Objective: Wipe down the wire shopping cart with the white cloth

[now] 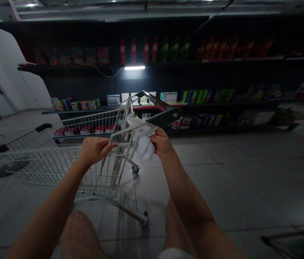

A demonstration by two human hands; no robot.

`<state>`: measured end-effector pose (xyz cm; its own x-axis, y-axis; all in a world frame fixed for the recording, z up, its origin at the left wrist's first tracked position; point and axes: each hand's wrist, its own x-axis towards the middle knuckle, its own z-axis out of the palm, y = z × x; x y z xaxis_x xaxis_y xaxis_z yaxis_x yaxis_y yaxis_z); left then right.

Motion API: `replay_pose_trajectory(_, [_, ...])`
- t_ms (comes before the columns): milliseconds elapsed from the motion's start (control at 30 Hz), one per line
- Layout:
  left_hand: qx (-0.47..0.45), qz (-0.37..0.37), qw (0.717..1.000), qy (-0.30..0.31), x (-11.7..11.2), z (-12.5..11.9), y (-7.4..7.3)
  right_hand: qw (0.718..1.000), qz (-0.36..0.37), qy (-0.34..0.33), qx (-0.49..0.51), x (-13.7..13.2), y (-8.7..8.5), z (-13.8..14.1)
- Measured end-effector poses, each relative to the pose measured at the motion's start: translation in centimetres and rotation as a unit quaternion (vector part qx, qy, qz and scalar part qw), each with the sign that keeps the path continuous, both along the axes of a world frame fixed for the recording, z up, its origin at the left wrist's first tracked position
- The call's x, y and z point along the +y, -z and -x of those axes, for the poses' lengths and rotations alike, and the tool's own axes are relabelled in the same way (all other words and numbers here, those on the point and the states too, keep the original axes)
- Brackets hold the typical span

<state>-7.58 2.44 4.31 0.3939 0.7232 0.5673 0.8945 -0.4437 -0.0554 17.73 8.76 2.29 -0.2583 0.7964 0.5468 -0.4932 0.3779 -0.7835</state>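
A wire shopping cart (pixel 60 165) stands side-on before me, its handle end to the right. My left hand (pixel 95 149) is closed around the cart's top side rail near the handle. In my right hand (pixel 162 143) is a bunched white cloth (pixel 144 145), pressed against the frame just below the dark handle (pixel 158 104). Part of the cloth lies behind the metal bars, and its lower end hangs down. The fingertips of the right hand are partly hidden by the cloth.
Dark shelving (pixel 152 81) runs behind the cart, with red bottles (pixel 146 50), green bottles (pixel 175 49), cans (pixel 200 96) and boxes. A lit tube lamp (pixel 135 68) is fixed under one shelf. Cart wheels (pixel 144 217) rest on the tiled floor (pixel 222 187).
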Motion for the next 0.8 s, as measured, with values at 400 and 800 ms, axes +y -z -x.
replay_pose_trajectory(400, [-0.331, 0.004, 0.935, 0.124, -0.9, -1.5, -1.7, 0.965, -0.086, 0.243, -0.048, -0.1, 1.8, 2.7])
replay_pose_trajectory(800, [-0.421, -0.018, 0.893, 0.158, -0.8, -1.0, -1.6, 0.801, -0.404, 0.330, -0.294, 4.2, -2.6, 5.5])
